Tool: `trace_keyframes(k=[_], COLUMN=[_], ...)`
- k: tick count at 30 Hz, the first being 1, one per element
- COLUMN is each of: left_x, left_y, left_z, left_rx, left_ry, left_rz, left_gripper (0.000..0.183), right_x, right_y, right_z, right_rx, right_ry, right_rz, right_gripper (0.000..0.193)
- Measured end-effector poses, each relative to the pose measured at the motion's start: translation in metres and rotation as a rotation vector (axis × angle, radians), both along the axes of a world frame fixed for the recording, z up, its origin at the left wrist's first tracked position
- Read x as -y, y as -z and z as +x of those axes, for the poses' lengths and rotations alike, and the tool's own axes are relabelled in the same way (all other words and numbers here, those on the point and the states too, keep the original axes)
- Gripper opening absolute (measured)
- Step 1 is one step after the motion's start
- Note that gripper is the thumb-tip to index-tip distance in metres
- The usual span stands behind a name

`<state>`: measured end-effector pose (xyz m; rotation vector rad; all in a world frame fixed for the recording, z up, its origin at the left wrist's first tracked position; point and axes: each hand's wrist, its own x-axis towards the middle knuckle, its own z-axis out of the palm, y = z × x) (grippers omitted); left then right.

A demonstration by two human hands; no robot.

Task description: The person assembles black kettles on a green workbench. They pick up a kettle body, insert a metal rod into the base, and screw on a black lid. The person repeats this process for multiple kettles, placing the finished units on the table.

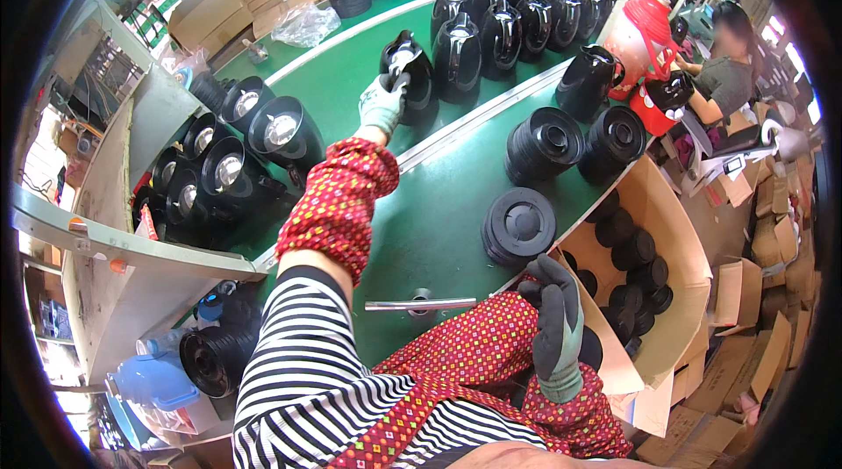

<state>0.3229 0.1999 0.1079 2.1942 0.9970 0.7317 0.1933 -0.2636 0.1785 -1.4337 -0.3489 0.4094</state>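
My left hand [383,107], in a pale glove, reaches forward across the green work table [412,236]. Its fingers grip the near side of a glossy black vacuum jug [421,87] that shows a silvery patch near its top. Close beside that jug is another upright black jug [458,61], at the front of several rows. My right hand [559,320], in a grey glove with dark fingers, is held up by the table's right edge. Its fingers are loosely bent with nothing visible in them. Just beyond it sits a stack of black round discs [519,225].
Black jugs with silvery insides [230,166] lie grouped on the left. Two more stacks of black discs [553,146] stand at right, beside an open carton [680,258] of black round parts. A metal bar [421,304] crosses the near table. At far right, a person [732,61] sits near red jugs.
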Motion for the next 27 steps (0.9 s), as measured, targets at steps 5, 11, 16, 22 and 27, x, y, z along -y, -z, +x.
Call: trace_keyframes(k=[5, 11, 16, 22, 27], left_x=[0.024, -0.003, -0.049, 0.03, 0.147], left_y=[-0.003, -0.017, -0.012, -0.049, -0.125], left_z=[0.001, -0.156, -0.219, -0.235, -0.263], left_rx=[0.033, -0.085, -0.315, -0.074, -0.009], left_ry=[-0.07, -0.104, -0.17, 0.215, 0.673], left_rz=[0.035, 0.557, 0.411, 0.504, 0.46], left_gripper=[0.088, 0.095, 0.063, 0.032, 0.037], right_x=[0.013, 0.016, -0.013, -0.045, -0.067], right_y=[0.002, 0.007, -0.015, -0.029, -0.032], right_z=[0.005, 0.0, -0.01, -0.005, 0.013], right_rx=[0.016, -0.003, -0.054, 0.096, -0.14], right_ry=[-0.002, 0.012, -0.119, -0.276, -0.283], right_rz=[-0.064, -0.064, 0.025, -0.11, -0.128], right_gripper=[0.047, 0.048, 0.04, 0.054, 0.085])
